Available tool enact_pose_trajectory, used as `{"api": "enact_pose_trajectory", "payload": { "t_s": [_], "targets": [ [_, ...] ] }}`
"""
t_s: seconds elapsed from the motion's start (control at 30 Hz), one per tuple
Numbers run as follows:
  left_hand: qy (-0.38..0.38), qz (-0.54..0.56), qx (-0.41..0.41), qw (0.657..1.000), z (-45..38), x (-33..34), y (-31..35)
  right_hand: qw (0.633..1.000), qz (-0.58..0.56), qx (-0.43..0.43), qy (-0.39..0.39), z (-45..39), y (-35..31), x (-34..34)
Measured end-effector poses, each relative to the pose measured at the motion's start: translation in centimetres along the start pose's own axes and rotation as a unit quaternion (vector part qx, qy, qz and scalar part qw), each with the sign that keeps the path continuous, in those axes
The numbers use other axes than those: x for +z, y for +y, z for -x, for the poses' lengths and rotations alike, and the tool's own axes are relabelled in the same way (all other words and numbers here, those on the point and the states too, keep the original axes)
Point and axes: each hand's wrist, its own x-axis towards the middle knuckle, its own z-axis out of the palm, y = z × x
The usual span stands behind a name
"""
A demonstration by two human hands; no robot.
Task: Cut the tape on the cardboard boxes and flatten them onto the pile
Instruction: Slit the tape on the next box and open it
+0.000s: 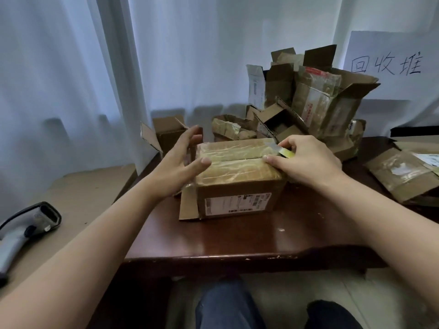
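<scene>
My right hand (306, 160) has its fingers curled round a small yellow cutter (287, 152), pinched between thumb and fingertips, its tip at the far right end of the taped seam; whether a blade is out I cannot tell. My left hand (180, 162) is spread, fingers straight and apart, the thumb lying on the top left edge of the cardboard box (237, 179) and the other fingers reaching past its far left corner, so the box is steadied rather than gripped. The box sits near the middle of the dark wooden table (237, 241), closed on top, with glossy clear tape (232, 160) running along the centre seam and wrapped over the lid. A white shipping label (235, 204) faces me on its front side, and a loose flap sticks out at its lower left. Just behind my left hand stands a small open box (166, 134). Farther back on the right rises the pile (308, 98) of opened and crumpled cartons, leaning against the white curtain (71, 67), with a paper sign (389, 65) bearing handwritten characters above it. A flattened box (403, 172) lies at the table's right edge. At far left, on a lower surface, rests a grey barcode scanner (26, 229).
</scene>
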Motion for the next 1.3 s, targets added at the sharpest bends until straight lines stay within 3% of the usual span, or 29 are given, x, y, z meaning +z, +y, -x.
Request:
{"api": "enact_pose_trajectory", "payload": {
  "t_s": [0.2,0.33,0.47,0.6,0.73,0.9,1.3],
  "targets": [
    [-0.114,0.000,-0.021,0.993,1.1,1.3,-5.0,1.000,-0.016,0.001,-0.012,0.1,0.3,-0.1],
    [-0.070,-0.046,0.007,0.996,0.7,1.0,-4.0,0.999,-0.033,0.015,-0.030,0.5,1.3,-0.9],
    [-0.020,-0.111,0.045,0.993,0.5,-1.1,0.9,0.998,-0.040,0.033,-0.047,0.4,2.0,-1.3],
    [-0.039,-0.372,0.044,0.927,-0.5,-2.4,5.3,0.992,-0.111,0.046,-0.027,0.0,1.6,-1.2],
    [-0.107,-0.501,0.008,0.859,-0.9,-0.1,6.2,0.981,-0.193,0.001,-0.014,0.6,0.9,-1.8],
    [-0.072,-0.547,0.027,0.833,-0.8,1.8,5.5,0.982,-0.179,-0.060,-0.021,1.6,0.9,-2.5],
    [-0.052,-0.543,0.032,0.837,-0.3,2.2,5.4,0.986,-0.152,-0.069,-0.016,1.8,0.2,-2.5]
  ]
}}
